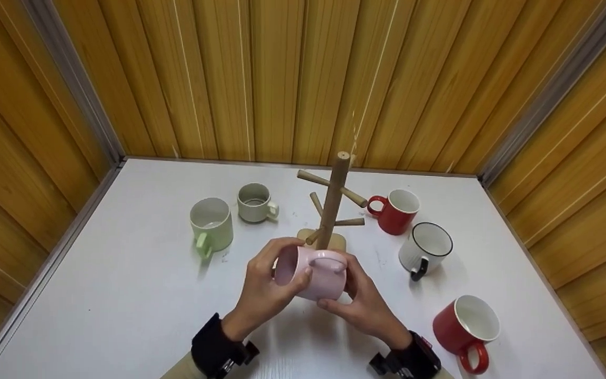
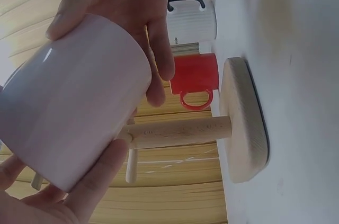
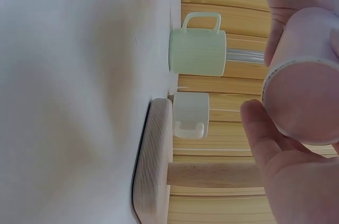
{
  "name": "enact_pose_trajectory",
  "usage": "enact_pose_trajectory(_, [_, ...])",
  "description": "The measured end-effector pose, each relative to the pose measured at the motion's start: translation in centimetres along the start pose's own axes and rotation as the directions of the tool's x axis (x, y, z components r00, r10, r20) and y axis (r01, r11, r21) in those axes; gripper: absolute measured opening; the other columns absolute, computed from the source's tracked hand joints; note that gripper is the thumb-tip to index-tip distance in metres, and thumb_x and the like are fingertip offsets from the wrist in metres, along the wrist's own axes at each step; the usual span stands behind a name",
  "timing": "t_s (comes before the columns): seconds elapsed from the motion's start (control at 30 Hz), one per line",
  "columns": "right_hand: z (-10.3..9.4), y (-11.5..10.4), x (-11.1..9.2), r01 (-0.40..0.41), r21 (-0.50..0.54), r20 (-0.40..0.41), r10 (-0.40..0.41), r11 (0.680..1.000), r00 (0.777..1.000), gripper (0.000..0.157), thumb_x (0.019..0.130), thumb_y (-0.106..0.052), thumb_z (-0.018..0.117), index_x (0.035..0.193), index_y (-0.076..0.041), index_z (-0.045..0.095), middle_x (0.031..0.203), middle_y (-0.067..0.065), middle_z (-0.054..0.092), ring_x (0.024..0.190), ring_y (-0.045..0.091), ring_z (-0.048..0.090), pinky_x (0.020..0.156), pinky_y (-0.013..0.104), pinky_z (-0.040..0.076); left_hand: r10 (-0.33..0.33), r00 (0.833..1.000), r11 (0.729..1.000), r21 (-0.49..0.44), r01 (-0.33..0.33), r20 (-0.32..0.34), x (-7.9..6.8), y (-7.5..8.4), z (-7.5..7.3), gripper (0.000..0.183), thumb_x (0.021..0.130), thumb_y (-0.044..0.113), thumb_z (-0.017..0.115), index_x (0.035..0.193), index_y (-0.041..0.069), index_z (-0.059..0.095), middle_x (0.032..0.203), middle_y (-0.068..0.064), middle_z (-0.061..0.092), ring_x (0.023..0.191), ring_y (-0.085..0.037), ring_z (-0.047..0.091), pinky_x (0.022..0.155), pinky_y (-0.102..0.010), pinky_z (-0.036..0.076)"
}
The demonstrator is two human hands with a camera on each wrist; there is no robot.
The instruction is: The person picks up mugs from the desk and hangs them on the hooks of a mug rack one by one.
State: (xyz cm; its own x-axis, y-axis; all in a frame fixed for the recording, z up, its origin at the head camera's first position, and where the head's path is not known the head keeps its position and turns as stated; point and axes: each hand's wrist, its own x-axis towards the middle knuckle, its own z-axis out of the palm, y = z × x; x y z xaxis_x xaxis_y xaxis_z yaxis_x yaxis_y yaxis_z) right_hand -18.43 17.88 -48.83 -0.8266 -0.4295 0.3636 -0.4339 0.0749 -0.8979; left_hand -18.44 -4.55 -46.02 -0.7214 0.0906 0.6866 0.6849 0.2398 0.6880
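Note:
Between both hands a pink mug (image 1: 326,281) is held on its side above the table, its mouth to the left and its handle on top. My left hand (image 1: 266,284) grips it at the rim, the thumb near the handle. At the base end my right hand (image 1: 363,302) holds it, thumb below and fingers behind. The mug's round bottom faces the right wrist view, between the fingers of both hands. Just beyond the mug stands a wooden mug tree (image 1: 333,205) with bare pegs; its base (image 2: 243,123) rests on the table.
Left of the tree stand a light green mug (image 1: 213,223) and a smaller grey-green cup (image 1: 254,204). To the right are a red mug (image 1: 396,216), a white mug (image 1: 424,250) with black handle, and a nearer red mug (image 1: 458,326). Wood-patterned walls (image 1: 271,79) enclose the white table (image 1: 124,273).

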Motion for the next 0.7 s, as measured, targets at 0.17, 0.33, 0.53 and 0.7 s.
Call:
enact_pose_trajectory(0.17, [-0.1,0.0,0.0,-0.002,-0.028,-0.021,0.002,1.0,1.0,0.073,0.084,-0.006,0.084,0.145,-0.012,0.045,0.135,0.012,0.056,0.111,0.025,0.064,0.088,0.036,0.059,-0.036,0.996,0.999,0.018,0.035,0.077,-0.2,-0.4,-0.5,0.045,0.089,0.023,0.079,0.129,0.008,0.064,0.124,-0.004,0.067,0.107,-0.015,0.063,0.087,-0.035,0.056])
enact_pose_trajectory(0.33, [-0.3,0.0,0.0,0.013,-0.071,-0.051,-0.017,0.997,0.999,0.072,0.083,-0.008,0.086,0.144,-0.012,0.048,0.131,0.01,0.06,0.107,0.024,0.066,0.085,0.036,0.061,-0.098,0.98,0.995,0.005,0.098,0.173,-0.1,-0.3,-1.2,0.051,0.092,0.028,0.077,0.136,0.009,0.06,0.129,0.004,0.063,0.107,-0.015,0.063,0.08,-0.032,0.059])
enact_pose_trajectory(0.53, [-0.5,0.1,0.0,0.01,-0.077,-0.078,-0.015,0.997,0.997,0.073,0.083,-0.005,0.085,0.146,-0.013,0.048,0.131,0.011,0.061,0.107,0.026,0.066,0.086,0.036,0.06,-0.137,0.936,0.987,-0.033,0.156,0.323,-0.1,-0.3,-2.1,0.071,0.088,0.036,0.082,0.147,0.011,0.051,0.141,-0.001,0.056,0.116,-0.02,0.061,0.081,-0.032,0.061])
enact_pose_trajectory(0.7, [-0.6,0.3,-0.1,0.013,-0.09,-0.081,-0.02,0.996,0.997,0.071,0.087,-0.005,0.082,0.147,-0.013,0.047,0.133,0.012,0.059,0.108,0.026,0.065,0.086,0.036,0.061,-0.156,0.902,0.979,-0.058,0.196,0.403,-0.3,-0.6,-2.6,0.089,0.079,0.028,0.091,0.153,0.018,0.042,0.144,0.0,0.052,0.118,-0.021,0.06,0.088,-0.031,0.059])
